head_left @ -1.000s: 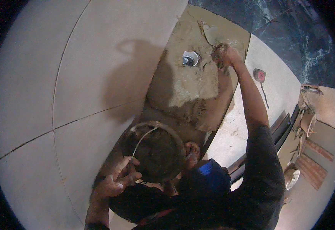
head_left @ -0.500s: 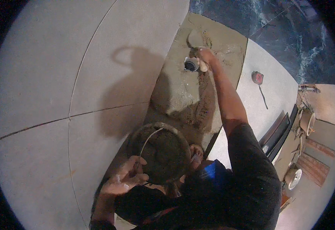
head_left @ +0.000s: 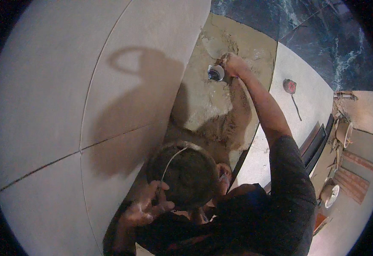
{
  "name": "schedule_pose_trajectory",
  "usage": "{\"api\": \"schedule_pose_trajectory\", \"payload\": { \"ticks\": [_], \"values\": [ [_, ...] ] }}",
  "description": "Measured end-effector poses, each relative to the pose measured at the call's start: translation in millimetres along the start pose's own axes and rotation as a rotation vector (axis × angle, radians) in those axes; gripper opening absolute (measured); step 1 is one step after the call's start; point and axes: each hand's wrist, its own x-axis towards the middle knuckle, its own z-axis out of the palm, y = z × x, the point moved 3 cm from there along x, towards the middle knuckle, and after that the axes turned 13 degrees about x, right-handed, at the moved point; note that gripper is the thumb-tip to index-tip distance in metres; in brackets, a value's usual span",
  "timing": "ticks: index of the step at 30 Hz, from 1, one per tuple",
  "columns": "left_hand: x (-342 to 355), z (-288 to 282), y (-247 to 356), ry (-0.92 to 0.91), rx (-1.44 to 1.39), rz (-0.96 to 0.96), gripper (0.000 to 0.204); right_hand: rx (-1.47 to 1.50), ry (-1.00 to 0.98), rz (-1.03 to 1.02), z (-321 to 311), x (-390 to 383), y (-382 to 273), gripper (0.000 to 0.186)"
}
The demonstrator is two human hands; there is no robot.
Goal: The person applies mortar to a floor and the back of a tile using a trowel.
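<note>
My left hand (head_left: 149, 205) is closed around the wire handle (head_left: 167, 164) of a round bucket (head_left: 182, 175). Dark mortar-like residue coats the bucket's inside. My right arm stretches forward over a bed of wet mortar (head_left: 205, 104). There my right hand (head_left: 234, 65) is closed, low over the mortar, just right of a white pipe opening (head_left: 216, 73) with a dark inside. What those fingers grip is hidden; a smooth grey patch lies just beyond them. My bare foot (head_left: 224, 174) shows beside the bucket's right side.
Large pale wall panels (head_left: 37, 106) rise on the left, carrying my shadow. Dark blue veined tile (head_left: 306, 38) lies beyond the mortar. On the pale tile (head_left: 278, 102) at right rests a red-and-black tape measure (head_left: 289, 86). Farther right are dark frame-like pieces (head_left: 315, 146) and light bowls (head_left: 330, 195).
My right hand has shifted slightly right and nearer, its fingers now turned away from the pipe opening. The view has moved a little; my left hand keeps hold of the bucket handle.
</note>
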Motion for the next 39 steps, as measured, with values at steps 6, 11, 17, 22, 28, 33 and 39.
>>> {"api": "schedule_pose_trajectory", "payload": {
  "ticks": [6,11,17,22,28,33,39],
  "values": [
    [2,-2,-4,0.044,0.157,-0.025,0.066,-0.103,-0.112,0.008,-27,41,30,0.032],
    [10,-6,-5,0.092,0.449,0.050,0.048,-0.019,-0.006,-0.373,5,34,10,0.026],
    [8,-5,-3,0.114,0.438,0.034,0.048,-0.039,-0.030,-0.280,51,10,-96,0.027],
    [7,-2,8,0.081,0.395,0.068,0.049,-0.023,-0.072,0.084,66,78,-19,0.055],
    [8,-4,7,0.079,0.523,-0.062,0.050,0.077,0.215,0.149,23,59,48,0.033],
    [5,-5,-7,0.115,0.313,-0.009,0.051,0.128,0.182,0.126,-2,18,29,0.032],
    [6,-8,-1,0.081,0.452,-0.032,0.051,-0.141,-0.177,0.222,-16,-1,66,0.024]
  ]
}}
